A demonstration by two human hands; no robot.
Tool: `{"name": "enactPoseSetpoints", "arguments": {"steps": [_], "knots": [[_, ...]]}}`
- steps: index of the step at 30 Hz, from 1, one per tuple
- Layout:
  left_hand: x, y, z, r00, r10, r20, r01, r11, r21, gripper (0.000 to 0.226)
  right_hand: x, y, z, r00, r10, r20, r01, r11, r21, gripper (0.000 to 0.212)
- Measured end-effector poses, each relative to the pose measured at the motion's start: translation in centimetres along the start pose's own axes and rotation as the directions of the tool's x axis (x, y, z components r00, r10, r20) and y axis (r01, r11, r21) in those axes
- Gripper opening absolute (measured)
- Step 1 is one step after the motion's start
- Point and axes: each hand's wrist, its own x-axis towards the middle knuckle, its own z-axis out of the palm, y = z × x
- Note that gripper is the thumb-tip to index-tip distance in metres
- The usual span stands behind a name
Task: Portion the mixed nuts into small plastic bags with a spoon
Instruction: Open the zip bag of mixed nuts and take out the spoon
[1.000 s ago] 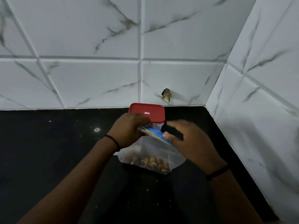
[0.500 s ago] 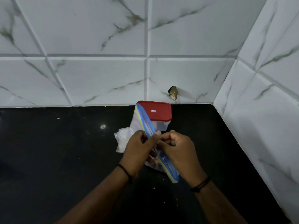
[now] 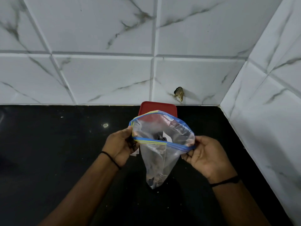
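Note:
A clear plastic zip bag (image 3: 160, 158) with a blue and yellow seal hangs above the black counter, its mouth pulled wide open. My left hand (image 3: 119, 146) pinches the left end of the seal. My right hand (image 3: 206, 156) pinches the right end. The bag looks empty apart from dark shapes seen through it. Behind the bag stands a container with a red lid (image 3: 157, 108), its body hidden by the bag. No spoon or nuts can be made out.
The black counter (image 3: 57, 152) runs into a corner of white marble-look tiles, with the back wall (image 3: 105, 70) ahead and a side wall (image 3: 268, 111) at the right. A small brownish stub (image 3: 179, 93) sticks out of the back wall.
The bag was held shut along its seal between both hands close together; my hands have moved apart and the mouth now gapes open. The nut-filled bag seen earlier is out of sight.

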Motion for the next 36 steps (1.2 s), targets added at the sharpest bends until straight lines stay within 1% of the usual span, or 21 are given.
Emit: {"name": "enactPoseSetpoints", "arguments": {"steps": [5, 6, 7, 8, 9, 10, 11, 12, 13, 14, 15, 17, 20, 22, 23, 26, 28, 30, 32, 34, 36], "knots": [[0.6, -0.2, 0.3, 0.997, -0.066, 0.030, 0.068, 0.996, -0.061, 0.020, 0.0, 0.0, -0.8, 0.995, 0.024, -0.096, -0.029, 0.998, -0.056, 0.031], [0.6, -0.1, 0.4, 0.998, -0.053, 0.029, 0.055, 0.997, -0.061, 0.022, 0.1, -0.2, -0.9, 0.990, -0.013, -0.139, -0.005, 0.991, -0.130, 0.030], [0.6, 0.1, 0.6, 0.999, -0.035, 0.040, 0.037, 0.998, -0.046, 0.023, 0.0, -0.3, -1.0, 0.978, -0.093, -0.184, 0.033, 0.951, -0.306, 0.028], [0.5, 0.1, 0.9, 0.998, -0.013, 0.054, 0.014, 1.000, -0.019, 0.025, -0.2, -0.4, -1.2, 0.961, -0.206, -0.186, 0.066, 0.820, -0.569, 0.026], [0.2, 0.0, 1.5, 0.998, 0.009, 0.062, -0.008, 1.000, -0.008, 0.027, -0.4, -0.6, -1.3, 0.932, -0.331, -0.145, 0.074, 0.569, -0.819, 0.025], [-0.2, -0.3, 2.1, 0.998, 0.030, 0.054, -0.031, 0.999, 0.009, 0.029, -0.5, -0.8, -1.4, 0.882, -0.467, -0.067, 0.060, 0.252, -0.966, 0.024], [-0.5, -0.6, 2.7, 0.998, 0.053, 0.040, -0.055, 0.997, 0.046, 0.030, -0.9, -1.0, -1.0, 0.801, -0.597, 0.054, 0.083, 0.022, -0.996, 0.020], [-0.8, -0.8, 3.2, 0.996, 0.083, 0.027, -0.085, 0.991, 0.102, 0.032, -1.4, -1.2, -0.4, 0.698, -0.695, 0.172, 0.168, -0.074, -0.983, 0.019], [-1.0, -1.1, 3.6, 0.992, 0.122, 0.026, -0.124, 0.980, 0.156, 0.033, -1.8, -1.4, 0.5, 0.602, -0.755, 0.259, 0.284, -0.100, -0.954, 0.021], [-1.1, -1.4, 4.0, 0.985, 0.166, 0.041, -0.171, 0.964, 0.203, 0.034, -1.9, -1.5, 1.3, 0.547, -0.770, 0.327, 0.371, -0.128, -0.920, 0.025], [-1.1, -1.5, 4.2, 0.976, 0.209, 0.057, -0.217, 0.948, 0.232, 0.035, -1.7, -1.6, 2.1, 0.546, -0.743, 0.387, 0.400, -0.175, -0.900, 0.029], [-1.3, -1.5, 4.4, 0.957, 0.278, 0.090, -0.292, 0.916, 0.275, 0.034, -0.7, -1.6, 3.1, 0.600, -0.667, 0.442, 0.372, -0.257, -0.892, 0.036], [-1.3, -1.2, 3.8, 0.935, 0.318, 0.155, -0.354, 0.868, 0.350, 0.028, 1.0, -1.7, 3.3, 0.542, -0.698, 0.467, 0.416, -0.260, -0.871, 0.014], [-0.8, -1.1, 3.0, 0.920, 0.345, 0.185, -0.391, 0.827, 0.403, 0.027, 1.6, -1.6, 3.1, 0.551, -0.710, 0.437, 0.437, -0.201, -0.877, 0.008], [-0.5, -1.1, 2.6, 0.906, 0.378, 0.192, -0.423, 0.775, 0.469, 0.030, 1.8, -1.6, 3.0, 0.577, -0.705, 0.412, 0.435, -0.161, -0.886, 0.007], [-0.1, -1.0, 1.1, 0.822, 0.521, 0.231, -0.515, 0.505, 0.692, 0.030, 1.8, -1.6, 3.1, 0.610, -0.725, 0.319, 0.440, -0.024, -0.898, 0.009], [-0.3, -0.5, -0.2, 0.806, 0.516, 0.289, -0.525, 0.400, 0.751, 0.035, 1.7, -1.8, 3.2, 0.602, -0.747, 0.281, 0.461, 0.039, -0.887, 0.014], [-0.9, 0.4, -1.7, 0.853, 0.368, 0.371, -0.495, 0.342, 0.799, 0.053, 1.7, -2.1, 3.2, 0.594, -0.757, 0.271, 0.469, 0.052, -0.882, 0.018], [-2.1, 1.3, -2.8, 0.902, 0.104, 0.420, -0.432, 0.268, 0.861, 0.059, 1.8, -2.2, 3.3, 0.592, -0.769, 0.243, 0.458, 0.073, -0.886, 0.019], [-3.5, 1.5, -3.3, 0.914, -0.154, 0.375, -0.341, 0.209, 0.917, 0.047, 1.8, -2.1, 3.4, 0.584, -0.778, 0.231, 0.446, 0.070, -0.892, 0.019], [-4.3, 1.0, -3.2, 0.923, -0.187, 0.337, -0.288, 0.245, 0.926, 0.030, 1.7, -1.9, 3.5, 0.577, -0.781, 0.239, 0.436, 0.048, -0.899, 0.019]]}}
